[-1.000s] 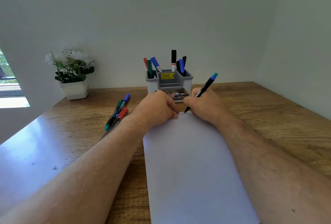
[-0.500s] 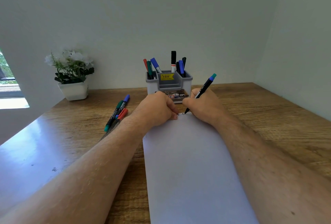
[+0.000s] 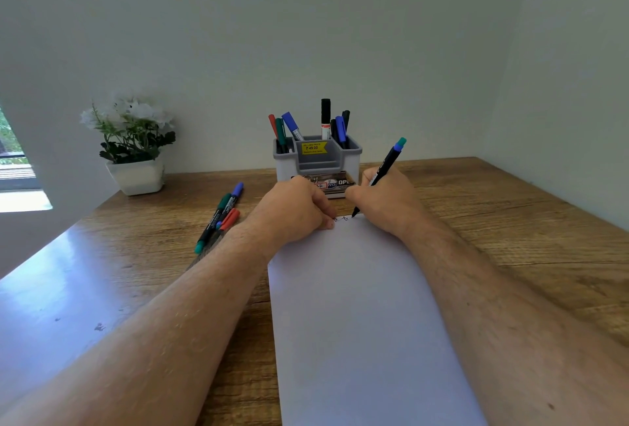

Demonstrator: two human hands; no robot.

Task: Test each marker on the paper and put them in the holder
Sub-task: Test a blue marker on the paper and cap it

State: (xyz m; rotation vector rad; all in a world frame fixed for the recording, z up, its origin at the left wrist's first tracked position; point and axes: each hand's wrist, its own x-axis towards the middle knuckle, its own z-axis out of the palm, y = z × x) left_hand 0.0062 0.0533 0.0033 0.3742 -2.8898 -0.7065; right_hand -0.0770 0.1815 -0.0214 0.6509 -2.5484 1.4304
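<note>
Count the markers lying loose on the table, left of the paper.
3, possibly more hidden by the left forearm: a blue-capped marker, a green marker beside it, and a red-capped marker nearest the arm.

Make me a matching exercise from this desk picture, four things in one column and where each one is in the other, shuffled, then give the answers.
Things:
1. marker in the right hand
2. loose markers
3. flower pot
4. left hand

Places:
A. far left of the desk, by the wall
B. pressing down the paper's top left corner
C. lying on the desk left of the paper
D. tip on the paper's top edge, in front of the holder

Pairs: 1-D, 2-C, 3-A, 4-B
</note>
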